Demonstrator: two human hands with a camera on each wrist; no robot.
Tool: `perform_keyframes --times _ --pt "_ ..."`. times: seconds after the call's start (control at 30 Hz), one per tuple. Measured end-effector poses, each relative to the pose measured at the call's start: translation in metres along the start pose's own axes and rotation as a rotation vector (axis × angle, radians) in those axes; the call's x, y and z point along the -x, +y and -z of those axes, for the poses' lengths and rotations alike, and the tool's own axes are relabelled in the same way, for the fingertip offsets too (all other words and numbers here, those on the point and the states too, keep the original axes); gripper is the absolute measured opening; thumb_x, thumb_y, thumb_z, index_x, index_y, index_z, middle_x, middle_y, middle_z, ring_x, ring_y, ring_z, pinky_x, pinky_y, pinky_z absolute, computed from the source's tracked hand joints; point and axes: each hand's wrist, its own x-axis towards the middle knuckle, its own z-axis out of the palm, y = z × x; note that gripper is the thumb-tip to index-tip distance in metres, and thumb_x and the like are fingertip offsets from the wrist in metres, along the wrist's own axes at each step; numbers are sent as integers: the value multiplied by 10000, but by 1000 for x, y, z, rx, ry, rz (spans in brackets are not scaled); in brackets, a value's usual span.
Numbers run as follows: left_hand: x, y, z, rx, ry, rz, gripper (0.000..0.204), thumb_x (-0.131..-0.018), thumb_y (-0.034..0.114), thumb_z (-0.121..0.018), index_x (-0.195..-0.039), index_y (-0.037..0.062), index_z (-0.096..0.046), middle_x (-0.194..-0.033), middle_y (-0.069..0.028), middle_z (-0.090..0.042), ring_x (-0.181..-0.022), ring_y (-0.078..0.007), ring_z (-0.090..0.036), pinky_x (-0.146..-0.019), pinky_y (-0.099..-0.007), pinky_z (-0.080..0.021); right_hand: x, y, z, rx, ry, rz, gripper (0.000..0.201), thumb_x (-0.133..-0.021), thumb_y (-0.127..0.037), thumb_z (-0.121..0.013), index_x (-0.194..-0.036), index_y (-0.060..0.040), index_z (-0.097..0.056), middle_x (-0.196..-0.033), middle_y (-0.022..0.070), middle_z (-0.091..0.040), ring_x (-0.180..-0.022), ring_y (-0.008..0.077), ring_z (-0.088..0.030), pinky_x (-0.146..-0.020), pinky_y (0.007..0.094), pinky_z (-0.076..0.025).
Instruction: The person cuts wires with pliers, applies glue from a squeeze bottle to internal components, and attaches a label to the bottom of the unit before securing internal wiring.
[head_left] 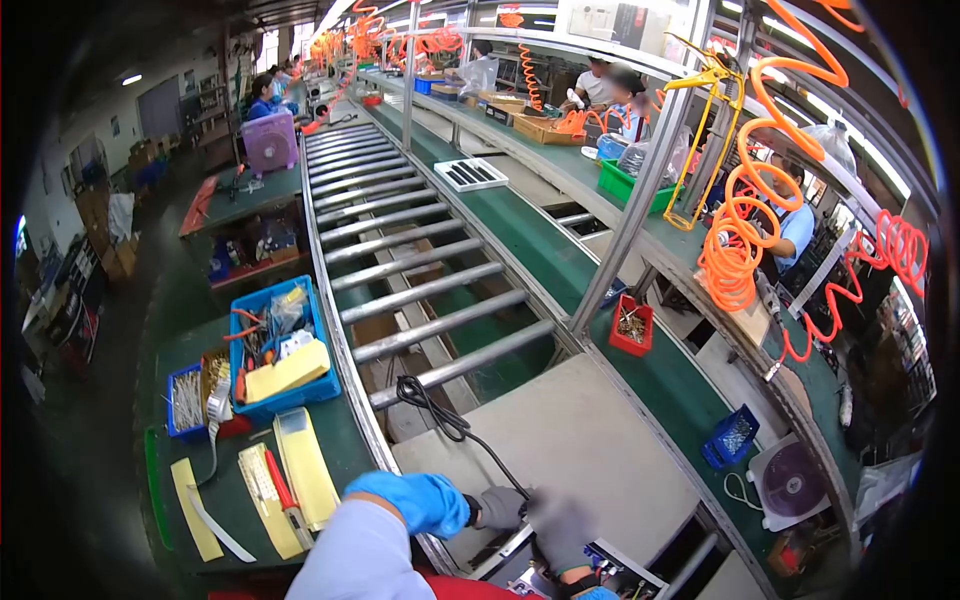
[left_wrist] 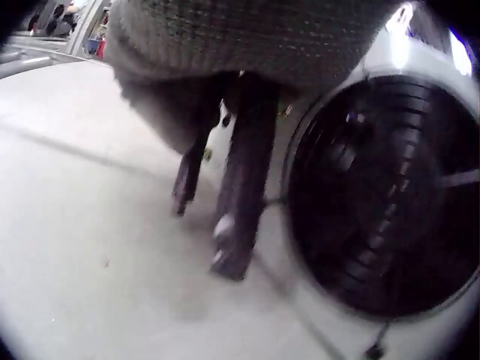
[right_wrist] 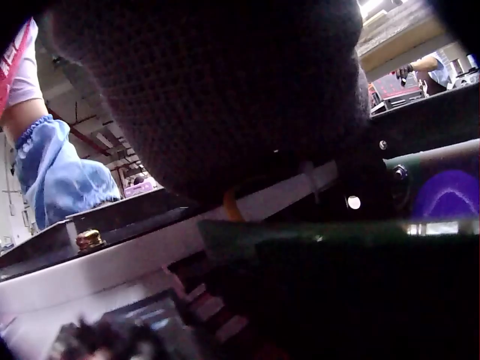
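In the head view my left hand, in a grey glove, is at the end of a black cable, beside an open metal-edged casing. Blurred, my gloved right hand lies over the same casing, close to the left one. Two dark narrow pieces extend below the left glove in the left wrist view, beside a round black part. The right wrist view has the dark right glove against the casing's pale edge, near a brass-coloured screw. Fingertips of both hands are hidden.
A grey board lies across the line, with metal rollers beyond it. Left of these is a blue tool bin, with a red-handled tool nearer. A red parts bin and a metal post stand on the right.
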Motion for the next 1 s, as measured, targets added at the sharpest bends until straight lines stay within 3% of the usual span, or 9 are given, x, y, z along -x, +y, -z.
perform_keyframes --times 0.13,0.27,0.4,0.53,0.57,0.6,0.67,0.87,1.0 --pt "-7 31 50 310 -669 377 355 -816 401 -602 -800 58 -691 -784 -201 -689 -733 -342 -689 -661 -467 -520 1 -2 -1 -18 16 -14 210 -728 -228 -669 -831 -67 -757 -1190 148 -577 -1058 352 -521 -909 480 -395" --pt "10 37 52 8 -390 72 423 -847 439 -580 -886 35 -700 -782 -165 -700 -726 -325 -702 -671 -443 -547 1 2 -2 -37 21 -11 198 -731 -221 -666 -828 -75 -757 -1190 146 -578 -1057 349 -522 -905 478 -396" --pt "-14 -31 -37 -148 -37 -42 373 -817 409 -624 -953 72 -707 -792 -176 -700 -771 -364 -692 -673 -467 -536 -2 -3 1 -25 14 -4 194 -730 -217 -668 -830 -77 -757 -1188 145 -578 -1057 348 -523 -899 481 -399" --pt "-15 12 28 46 -569 153 308 -783 337 -592 -804 47 -690 -653 -124 -629 -628 -272 -640 -610 -422 -519 2 1 -3 -40 45 -9 197 -728 -216 -669 -839 -79 -757 -1183 144 -581 -1054 345 -526 -892 485 -399" --pt "-11 28 46 282 -682 406 302 -774 309 -565 -737 32 -677 -640 -107 -614 -594 -244 -600 -582 -410 -492 2 0 -2 -13 32 0 202 -727 -216 -664 -845 -81 -757 -1181 142 -582 -1051 344 -529 -884 486 -398" --pt "-9 33 48 259 -643 405 357 -801 334 -569 -735 10 -703 -717 -206 -665 -614 -356 -643 -671 -441 -542 2 -2 -3 -28 26 -4 204 -728 -216 -664 -847 -81 -758 -1181 142 -582 -1050 344 -529 -885 485 -399" --pt "-6 25 40 61 -526 138 330 -783 338 -601 -805 30 -720 -782 -206 -691 -687 -371 -673 -691 -452 -548 0 1 -2 -44 20 -12 206 -728 -216 -663 -849 -81 -760 -1180 143 -581 -1049 343 -530 -886 484 -399" --pt "-10 -10 -14 -188 -155 53 354 -773 348 -638 -960 61 -728 -939 -197 -718 -868 -371 -701 -735 -481 -551 -1 0 0 17 -45 -37 226 -737 -225 -665 -880 -81 -766 -1194 144 -576 -1064 347 -529 -913 476 -397" --pt "-12 17 32 15 -556 153 359 -767 352 -632 -912 38 -731 -820 -186 -712 -785 -343 -705 -702 -457 -534 -1 -3 4 -28 -47 -43 249 -754 -237 -657 -904 -74 -770 -1230 143 -567 -1092 347 -520 -936 478 -391"
